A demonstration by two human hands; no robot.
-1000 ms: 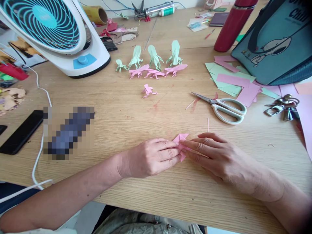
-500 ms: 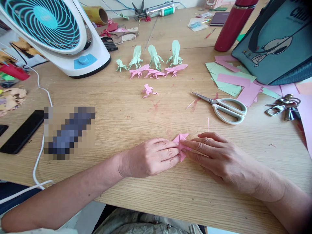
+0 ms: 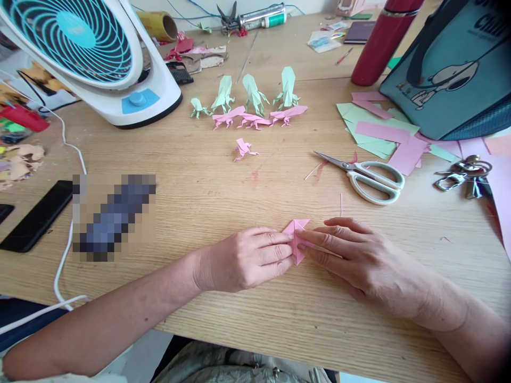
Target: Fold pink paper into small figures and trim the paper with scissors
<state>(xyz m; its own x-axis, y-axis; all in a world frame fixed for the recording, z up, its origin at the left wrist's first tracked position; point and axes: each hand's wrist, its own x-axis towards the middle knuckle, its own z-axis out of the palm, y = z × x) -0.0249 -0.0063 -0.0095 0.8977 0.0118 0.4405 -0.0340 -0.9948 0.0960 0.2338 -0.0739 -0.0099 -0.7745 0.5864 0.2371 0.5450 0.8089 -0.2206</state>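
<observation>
A small piece of folded pink paper [image 3: 297, 225] lies on the wooden table between my hands, creased into pointed flaps. From the left, my left hand [image 3: 250, 259] holds it down with closed fingers on its left edge. The fingertips of my right hand [image 3: 357, 258] grip the right side, partly covering the paper. My thumbs are mostly hidden. Beyond my hands stands a small pink paper figure [image 3: 243, 149] with thin legs. Scissors [image 3: 375, 178] with pale handles lie behind my right hand, their blades pointing left.
Several green paper figures [image 3: 254, 93] and pink ones [image 3: 288, 111] stand further back. A fan [image 3: 147, 96] is at the left, a phone [image 3: 38, 215] nearer. Paper sheets [image 3: 371, 127], keys [image 3: 465, 173], a red flask [image 3: 383, 45] and a blue bag [image 3: 451, 80] occupy the right.
</observation>
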